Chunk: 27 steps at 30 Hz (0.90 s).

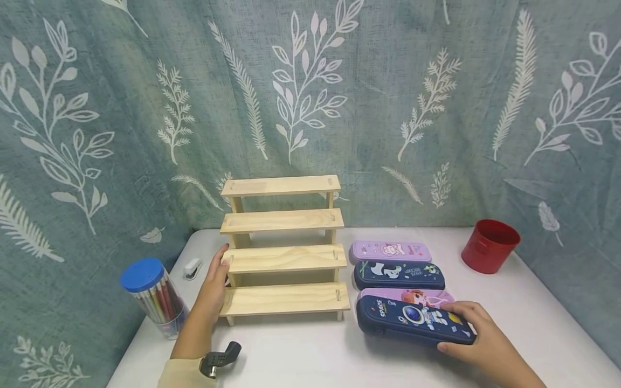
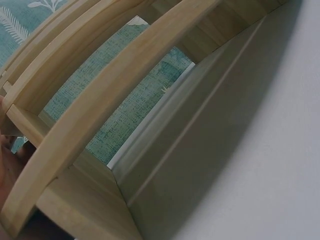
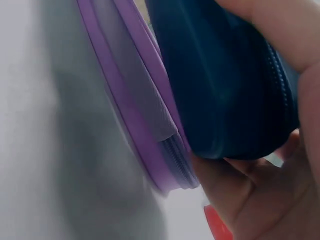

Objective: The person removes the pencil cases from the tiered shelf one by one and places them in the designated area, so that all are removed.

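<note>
My right hand (image 1: pixel 473 337) grips the right end of a dark blue pencil case (image 1: pixel 412 320) with an astronaut and the word SPACE on it. In the right wrist view, thumb and fingers (image 3: pixel 225 190) wrap the end of this case, beside a purple pencil case (image 3: pixel 135 90). At the head view's middle stands a four-step wooden display shelf (image 1: pixel 286 258), its boards bare. My left hand (image 1: pixel 212 288) holds the shelf's left side near the second board from the bottom; the left wrist view shows the shelf boards (image 2: pixel 100 105) from low down, with part of the hand at the left edge.
Behind the held case lie a purple case with a cartoon girl (image 1: pixel 422 295), a dark panda case (image 1: pixel 400 275) and a pink-purple case (image 1: pixel 390 251). A red bucket (image 1: pixel 487 248) stands back right. Left are a blue-lidded tub of pencils (image 1: pixel 157 299) and a small white object (image 1: pixel 192 268).
</note>
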### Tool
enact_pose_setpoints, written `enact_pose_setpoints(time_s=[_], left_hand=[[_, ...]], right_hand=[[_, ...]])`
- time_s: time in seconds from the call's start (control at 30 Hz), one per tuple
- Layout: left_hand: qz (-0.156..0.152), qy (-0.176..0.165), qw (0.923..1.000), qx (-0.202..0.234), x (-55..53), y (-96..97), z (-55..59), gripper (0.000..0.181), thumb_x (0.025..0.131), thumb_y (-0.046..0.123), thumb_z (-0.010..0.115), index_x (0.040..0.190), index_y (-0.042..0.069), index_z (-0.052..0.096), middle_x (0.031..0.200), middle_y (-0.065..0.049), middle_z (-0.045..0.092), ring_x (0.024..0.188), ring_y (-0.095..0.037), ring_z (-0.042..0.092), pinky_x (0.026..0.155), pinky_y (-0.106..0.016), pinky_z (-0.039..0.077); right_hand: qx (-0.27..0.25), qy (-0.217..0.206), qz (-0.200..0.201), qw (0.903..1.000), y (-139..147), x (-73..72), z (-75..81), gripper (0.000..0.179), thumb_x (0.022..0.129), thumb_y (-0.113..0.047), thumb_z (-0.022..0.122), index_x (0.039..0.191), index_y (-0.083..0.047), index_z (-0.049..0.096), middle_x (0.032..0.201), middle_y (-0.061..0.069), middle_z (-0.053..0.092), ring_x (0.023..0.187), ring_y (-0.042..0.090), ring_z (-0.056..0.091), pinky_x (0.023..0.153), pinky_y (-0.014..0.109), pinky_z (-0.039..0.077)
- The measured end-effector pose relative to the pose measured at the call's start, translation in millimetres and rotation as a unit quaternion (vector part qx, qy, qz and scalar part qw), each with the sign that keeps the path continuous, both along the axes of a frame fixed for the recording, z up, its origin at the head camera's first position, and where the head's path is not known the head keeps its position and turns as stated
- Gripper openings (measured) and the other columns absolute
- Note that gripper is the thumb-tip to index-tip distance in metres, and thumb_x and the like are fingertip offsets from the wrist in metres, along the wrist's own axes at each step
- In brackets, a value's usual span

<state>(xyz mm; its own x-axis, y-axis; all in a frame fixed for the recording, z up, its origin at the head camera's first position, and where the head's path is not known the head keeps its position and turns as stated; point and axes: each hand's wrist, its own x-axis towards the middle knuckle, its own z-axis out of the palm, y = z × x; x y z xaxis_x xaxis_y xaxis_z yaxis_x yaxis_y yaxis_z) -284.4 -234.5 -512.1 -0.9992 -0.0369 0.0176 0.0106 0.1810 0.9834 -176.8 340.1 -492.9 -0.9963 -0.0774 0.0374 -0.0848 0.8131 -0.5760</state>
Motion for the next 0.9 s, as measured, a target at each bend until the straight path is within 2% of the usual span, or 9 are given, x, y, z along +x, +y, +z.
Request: enact_pose_setpoints(time_s=[0.13, 0.3, 0.43, 0.57, 0.9], left_hand=[[-0.001, 0.001, 1.0000, 0.002, -2.3, -0.2, 0.3, 0.057, 0.111, 0.057, 0.025, 0.166, 0.046, 0.012, 0.177, -0.002, 0.007, 0.163, -0.038, 0.008, 0.127, -0.069, 0.007], [-0.006, -0.004, 1.0000, 0.003, -3.0, 0.1, 1.7, 0.055, 0.112, 0.056, 0.025, 0.165, 0.049, 0.012, 0.177, -0.001, 0.006, 0.163, -0.036, 0.005, 0.127, -0.068, 0.005], [-0.007, -0.005, 0.9999, 0.006, -3.1, 0.9, 1.6, 0.056, 0.113, 0.054, 0.024, 0.166, 0.047, 0.011, 0.177, -0.002, 0.006, 0.163, -0.037, 0.006, 0.127, -0.069, 0.006], [-0.005, -0.004, 1.0000, 0.007, -3.9, 1.2, 0.4, 0.057, 0.112, 0.055, 0.025, 0.167, 0.045, 0.011, 0.177, -0.002, 0.007, 0.163, -0.038, 0.007, 0.127, -0.069, 0.006], [-0.001, -0.004, 1.0000, -0.003, -1.9, 0.7, 0.8, 0.056, 0.113, 0.052, 0.024, 0.167, 0.044, 0.011, 0.177, -0.003, 0.007, 0.163, -0.039, 0.006, 0.126, -0.071, 0.005]], right_hand=[[-0.002, -0.037, 0.011, 0.9992, 2, 2.6, -1.6, 0.084, 0.078, -0.047, 0.091, 0.144, -0.008, 0.056, 0.143, 0.019, 0.048, 0.122, 0.038, 0.051, 0.088, 0.048, 0.056], [-0.004, -0.059, 0.039, 0.9975, 5, 4.0, -4.3, 0.076, 0.081, -0.042, 0.090, 0.143, -0.011, 0.057, 0.143, 0.019, 0.049, 0.120, 0.035, 0.052, 0.086, 0.039, 0.055], [0.011, -0.074, 0.044, 0.9962, 4, 1.4, -7.9, 0.078, 0.078, -0.043, 0.092, 0.141, -0.010, 0.059, 0.143, 0.020, 0.049, 0.121, 0.036, 0.052, 0.092, 0.048, 0.057], [0.022, -0.098, 0.026, 0.9946, 2, -2.3, -10.0, 0.086, 0.075, -0.049, 0.093, 0.142, -0.008, 0.058, 0.143, 0.021, 0.047, 0.122, 0.037, 0.052, 0.098, 0.063, 0.054], [0.023, -0.120, 0.009, 0.9924, -2, -5.5, -9.7, 0.095, 0.069, -0.057, 0.094, 0.143, -0.011, 0.056, 0.143, 0.020, 0.045, 0.124, 0.037, 0.051, 0.103, 0.067, 0.050]])
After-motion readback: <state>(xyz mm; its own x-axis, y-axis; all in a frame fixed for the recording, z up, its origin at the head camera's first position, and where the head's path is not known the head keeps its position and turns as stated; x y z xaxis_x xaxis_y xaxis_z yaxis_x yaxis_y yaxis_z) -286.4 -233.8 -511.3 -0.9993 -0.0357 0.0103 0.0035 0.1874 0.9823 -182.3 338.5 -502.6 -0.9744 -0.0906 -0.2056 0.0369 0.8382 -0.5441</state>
